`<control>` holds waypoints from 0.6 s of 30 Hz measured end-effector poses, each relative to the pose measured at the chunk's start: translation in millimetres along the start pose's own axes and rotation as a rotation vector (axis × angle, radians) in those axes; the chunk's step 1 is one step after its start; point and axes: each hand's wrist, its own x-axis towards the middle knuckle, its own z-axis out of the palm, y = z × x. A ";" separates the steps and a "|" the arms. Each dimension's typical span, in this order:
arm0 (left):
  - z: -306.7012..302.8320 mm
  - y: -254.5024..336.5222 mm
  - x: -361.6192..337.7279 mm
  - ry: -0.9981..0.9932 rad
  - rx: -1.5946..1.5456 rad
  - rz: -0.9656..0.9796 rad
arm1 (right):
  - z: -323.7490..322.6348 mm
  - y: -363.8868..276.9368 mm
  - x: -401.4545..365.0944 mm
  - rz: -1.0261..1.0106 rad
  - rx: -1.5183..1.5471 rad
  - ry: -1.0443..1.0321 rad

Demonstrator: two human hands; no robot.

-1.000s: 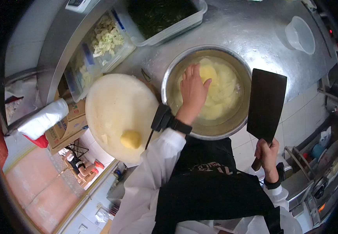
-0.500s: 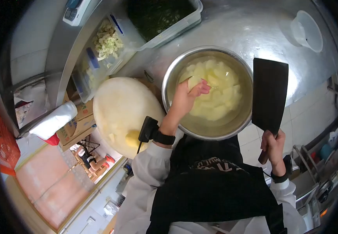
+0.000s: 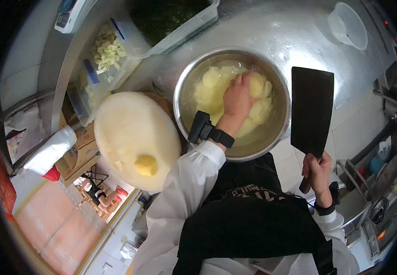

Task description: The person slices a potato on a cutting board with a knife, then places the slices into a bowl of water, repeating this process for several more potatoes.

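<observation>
My left hand [image 3: 238, 98] reaches into a metal bowl [image 3: 180, 105] of cloudy water. Pale potato slices [image 3: 210, 78] fill the water around it. Its fingers curl down among them, with a potato slice [image 3: 256, 85] between the fingers and thumb; the fingertips are partly hidden. Right of the bowl, my right hand [image 3: 317, 170] is wrapped round the handle of a dark cleaver [image 3: 312, 110], whose broad blade points up and away from me. On the round cutting board [image 3: 129, 123] lies a yellow peeled potato piece [image 3: 145, 165], with a small scrap beside it.
Chopped pale vegetable [image 3: 109, 50] sits in a clear container at the back left, near a tub of dark greens [image 3: 168, 18]. A translucent white bowl [image 3: 347, 26] stands far right on the steel counter [image 3: 262, 27]. Cardboard boxes [image 3: 79, 153] are below left. A person [image 3: 98, 195] appears beyond.
My left hand has moved right and deeper into the bowl, among the slices; earlier it held a slice higher up. The cleaver stays in my right hand. The whole view has shifted slightly.
</observation>
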 end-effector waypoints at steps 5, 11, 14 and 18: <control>-3.2 -12.5 -11.1 -0.149 -0.135 -0.104 | -5.4 8.8 -8.1 0.035 0.010 0.021; -45.0 -16.1 -35.1 -0.175 -0.760 -0.325 | -2.0 10.3 4.2 0.014 0.016 -0.019; -53.8 -17.4 -45.0 -0.217 -0.764 -0.329 | 4.2 4.8 14.5 -0.031 -0.010 -0.061; -51.6 -24.1 -60.4 -0.046 -1.016 -0.353 | 18.7 -4.8 18.4 -0.065 -0.031 -0.108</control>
